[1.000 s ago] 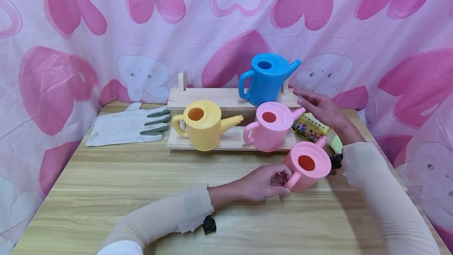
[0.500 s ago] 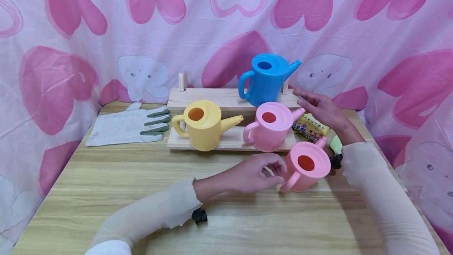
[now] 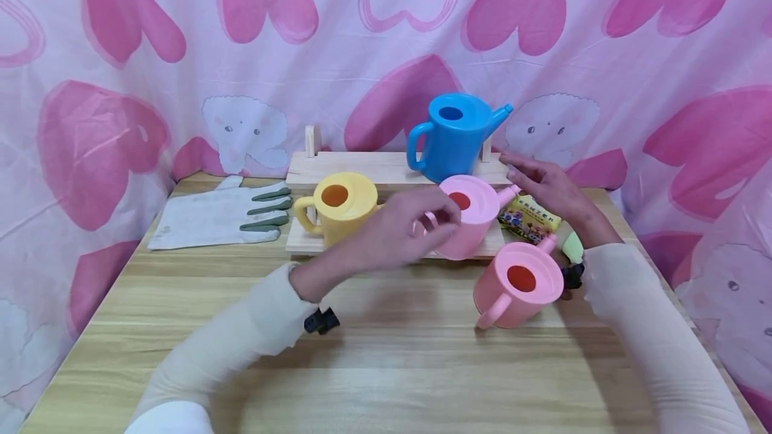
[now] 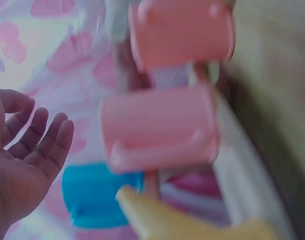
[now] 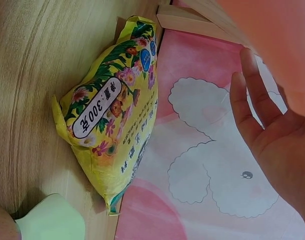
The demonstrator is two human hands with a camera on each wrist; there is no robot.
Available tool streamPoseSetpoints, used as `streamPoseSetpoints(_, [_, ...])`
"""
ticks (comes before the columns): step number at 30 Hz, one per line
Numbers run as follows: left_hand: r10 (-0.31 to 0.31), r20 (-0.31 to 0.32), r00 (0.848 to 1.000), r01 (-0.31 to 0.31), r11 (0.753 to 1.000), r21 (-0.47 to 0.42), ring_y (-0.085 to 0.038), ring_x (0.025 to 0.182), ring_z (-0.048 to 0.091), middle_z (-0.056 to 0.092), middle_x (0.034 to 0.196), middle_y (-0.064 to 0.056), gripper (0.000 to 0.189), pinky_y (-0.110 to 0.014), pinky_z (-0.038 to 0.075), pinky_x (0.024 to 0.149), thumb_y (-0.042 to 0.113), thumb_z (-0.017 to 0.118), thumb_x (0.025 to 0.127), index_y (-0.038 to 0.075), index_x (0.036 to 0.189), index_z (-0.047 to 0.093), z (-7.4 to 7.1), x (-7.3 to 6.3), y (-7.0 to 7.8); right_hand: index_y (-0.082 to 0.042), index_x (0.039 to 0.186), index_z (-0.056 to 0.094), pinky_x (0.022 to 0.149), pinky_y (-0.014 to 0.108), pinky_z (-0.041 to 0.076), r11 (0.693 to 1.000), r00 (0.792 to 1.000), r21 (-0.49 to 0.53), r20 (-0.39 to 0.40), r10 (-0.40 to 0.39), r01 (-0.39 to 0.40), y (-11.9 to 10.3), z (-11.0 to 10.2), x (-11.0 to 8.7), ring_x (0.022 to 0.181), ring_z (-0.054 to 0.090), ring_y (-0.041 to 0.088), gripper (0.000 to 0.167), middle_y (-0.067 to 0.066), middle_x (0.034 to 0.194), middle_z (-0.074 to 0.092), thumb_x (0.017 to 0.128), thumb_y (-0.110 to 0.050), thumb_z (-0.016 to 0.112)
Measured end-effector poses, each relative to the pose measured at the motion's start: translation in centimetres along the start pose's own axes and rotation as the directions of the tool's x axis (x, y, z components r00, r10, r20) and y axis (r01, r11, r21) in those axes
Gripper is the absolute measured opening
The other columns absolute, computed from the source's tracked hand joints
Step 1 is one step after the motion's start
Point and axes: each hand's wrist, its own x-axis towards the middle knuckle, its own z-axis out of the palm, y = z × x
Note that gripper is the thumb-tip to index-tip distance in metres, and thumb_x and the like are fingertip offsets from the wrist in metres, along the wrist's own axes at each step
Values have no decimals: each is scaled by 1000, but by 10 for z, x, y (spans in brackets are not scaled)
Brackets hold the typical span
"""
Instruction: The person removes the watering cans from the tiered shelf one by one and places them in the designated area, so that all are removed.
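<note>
My left hand (image 3: 398, 230) hangs in front of the lower shelf, fingers loosely bent and holding nothing. In the head view it overlaps the spout of the yellow watering can (image 3: 344, 216) and the handle of the pink watering can (image 3: 473, 223) on that shelf. A second pink watering can (image 3: 512, 300) stands on the table at the right, its handle towards me. The blue watering can (image 3: 458, 146) is up on the top shelf. My right hand (image 3: 549, 187) has its extended fingertips at the right end of the wooden shelf (image 3: 368, 167).
A yellow flower-printed bag (image 5: 115, 112) with Chinese lettering lies right of the shelf. Close by is a pale green tool head (image 5: 55, 220) on a wooden handle. A white glove (image 3: 202, 216) with green-edged fingers lies left. Behind the table hangs a pink heart-patterned curtain (image 3: 392, 99).
My left hand has let go of the front pink watering can's handle and moved up and left to before the shelf. The right hand has stayed at the shelf's end.
</note>
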Motion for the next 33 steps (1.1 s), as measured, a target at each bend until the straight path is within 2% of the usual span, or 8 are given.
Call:
streamPoseSetpoints(5, [62,-123,991,-37,980,194,-12,91,62,66,102,-2,18,-27,58,79,10,75,95,5,111,68,-27,12,-3,-36,158,42,107,67,40,1000,1000,-11,-2,-2,2,1,-1,0,146,37,37,62,-5,164,33,101,-56,58])
streamPoseSetpoints(7, [88,-147,985,-37,948,315,-13,94,63,66,103,-4,19,-26,58,81,12,75,95,5,110,68,-36,15,-3,-35,158,42,106,66,40,1000,1000,-11,-2,-7,7,0,0,0,146,37,37,62,-5,164,33,101,-56,58])
streamPoseSetpoints(9, [115,-156,981,-35,897,442,-15,95,63,66,103,-6,19,-26,57,82,15,74,96,5,111,69,-43,18,-4,-35,158,42,106,66,40,1000,1000,-12,0,-13,13,0,0,1,146,37,37,62,-5,164,33,101,-55,58])
streamPoseSetpoints(13, [55,-177,983,53,833,551,-17,97,62,66,107,-7,21,-26,56,84,18,71,99,7,116,69,-53,28,-7,-33,158,42,106,66,40,1000,1000,-13,1,-20,20,-1,-1,1,146,37,37,62,-5,164,34,102,-53,58])
streamPoseSetpoints(21, [-214,-208,954,295,783,548,-23,126,56,61,135,-10,48,-36,52,101,21,66,102,6,146,54,-60,49,-16,-30,157,44,105,66,42,1000,1000,-1,-5,-29,29,0,1,0,143,41,37,61,-4,164,35,102,-51,59])
streamPoseSetpoints(24, [-288,-193,938,347,778,523,-22,117,59,64,126,-8,46,-36,53,99,20,65,103,6,145,54,-61,55,-18,-31,158,43,106,67,40,1000,1000,4,-1,-27,27,0,1,0,145,39,37,61,-4,164,35,102,-51,59])
streamPoseSetpoints(28, [-338,-187,922,386,795,468,-19,93,61,66,106,-5,36,-30,56,82,19,64,103,6,136,58,-62,60,-22,-32,158,43,106,68,39,1000,1000,2,1,-18,18,-1,0,0,146,37,37,61,-4,164,34,102,-52,59])
streamPoseSetpoints(33, [-376,-183,908,418,799,433,-18,85,61,65,101,-4,31,-27,55,75,19,64,104,7,132,59,-61,65,-26,-31,158,43,106,67,40,1000,1000,-6,-1,-23,23,-1,0,0,146,37,37,61,-6,164,34,102,-52,58])
